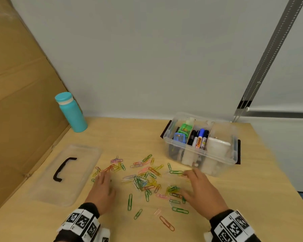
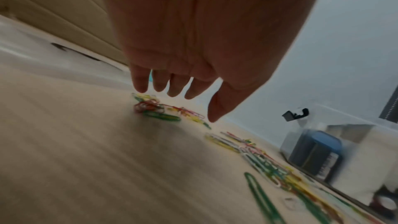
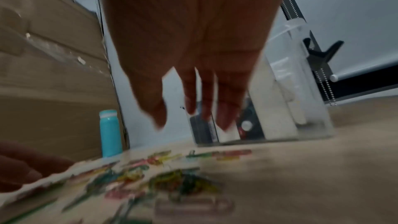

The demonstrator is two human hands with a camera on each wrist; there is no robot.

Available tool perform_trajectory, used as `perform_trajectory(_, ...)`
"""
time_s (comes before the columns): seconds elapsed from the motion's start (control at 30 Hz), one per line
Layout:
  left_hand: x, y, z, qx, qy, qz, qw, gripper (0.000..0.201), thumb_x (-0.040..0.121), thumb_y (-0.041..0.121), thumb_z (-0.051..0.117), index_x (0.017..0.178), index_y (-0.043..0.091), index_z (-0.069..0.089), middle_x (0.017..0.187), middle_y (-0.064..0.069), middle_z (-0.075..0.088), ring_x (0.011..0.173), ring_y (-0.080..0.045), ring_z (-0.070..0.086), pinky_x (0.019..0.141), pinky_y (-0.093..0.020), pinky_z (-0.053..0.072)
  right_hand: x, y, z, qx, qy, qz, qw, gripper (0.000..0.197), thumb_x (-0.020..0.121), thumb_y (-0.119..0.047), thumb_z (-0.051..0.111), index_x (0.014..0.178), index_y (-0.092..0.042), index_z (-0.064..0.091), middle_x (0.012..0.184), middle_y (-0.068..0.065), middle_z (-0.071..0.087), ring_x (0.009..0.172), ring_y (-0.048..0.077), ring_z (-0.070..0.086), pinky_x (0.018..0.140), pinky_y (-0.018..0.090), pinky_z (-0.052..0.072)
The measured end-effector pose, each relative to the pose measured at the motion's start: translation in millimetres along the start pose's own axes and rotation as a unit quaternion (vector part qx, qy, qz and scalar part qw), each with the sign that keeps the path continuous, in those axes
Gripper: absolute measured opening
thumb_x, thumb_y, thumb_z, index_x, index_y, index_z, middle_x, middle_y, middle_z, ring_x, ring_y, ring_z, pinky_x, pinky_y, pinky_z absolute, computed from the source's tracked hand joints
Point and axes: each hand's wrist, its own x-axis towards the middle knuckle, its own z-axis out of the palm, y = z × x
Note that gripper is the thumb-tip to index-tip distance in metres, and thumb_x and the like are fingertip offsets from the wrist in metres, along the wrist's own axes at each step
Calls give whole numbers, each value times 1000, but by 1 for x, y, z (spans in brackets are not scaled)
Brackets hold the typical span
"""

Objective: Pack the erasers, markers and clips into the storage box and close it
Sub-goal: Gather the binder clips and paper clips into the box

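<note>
Several coloured paper clips (image 1: 143,180) lie scattered on the wooden table (image 1: 252,189) between my hands. My left hand (image 1: 102,187) hovers palm down at the left edge of the scatter, fingers straight and spread just above a red and green clump (image 2: 150,110), holding nothing. My right hand (image 1: 198,187) hovers over the right side of the clips, fingers spread, empty. The clear storage box (image 1: 202,144) stands open behind my right hand, with markers (image 1: 199,138) in its middle compartment and green and blue items (image 1: 181,134) on its left. Its clear lid (image 1: 66,173) with a black handle lies flat at the left.
A teal bottle (image 1: 72,112) stands at the back left corner by a cardboard panel (image 1: 19,102). A white wall runs behind the table. The table's right edge lies just beyond the box. A metal rail (image 1: 273,53) rises at the right.
</note>
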Motion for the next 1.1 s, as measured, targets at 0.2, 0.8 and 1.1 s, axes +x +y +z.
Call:
perform_trajectory(0.2, -13, 17, 16, 88, -85, 31, 992, 75, 97, 33, 38, 151, 13, -9, 157, -13, -22, 145, -30, -20, 121, -42, 0, 4, -5, 37, 21, -125, 124, 984, 63, 80, -48, 65, 129, -17, 40, 125, 1, 36, 112, 19, 45, 98, 31, 44)
perform_trajectory(0.8, 17, -23, -7, 6, -95, 45, 994, 78, 97, 24, 40, 149, 9, -15, 154, -19, -27, 144, -32, -23, 119, -38, -4, -6, -52, 37, 45, -229, 185, 955, 67, 67, -36, 82, 114, -22, 36, 108, -3, 47, 90, 14, 48, 72, 22, 43)
perform_trajectory(1.1, 19, 5, 1, -8, -84, 121, 989, 73, 99, 24, 38, 151, 13, -12, 155, -12, -27, 144, -26, -22, 116, -30, -6, 20, -31, 36, 68, 4, 152, 986, 19, 88, -28, 60, 104, -21, 52, 99, -5, 52, 88, 11, 54, 80, 25, 48)
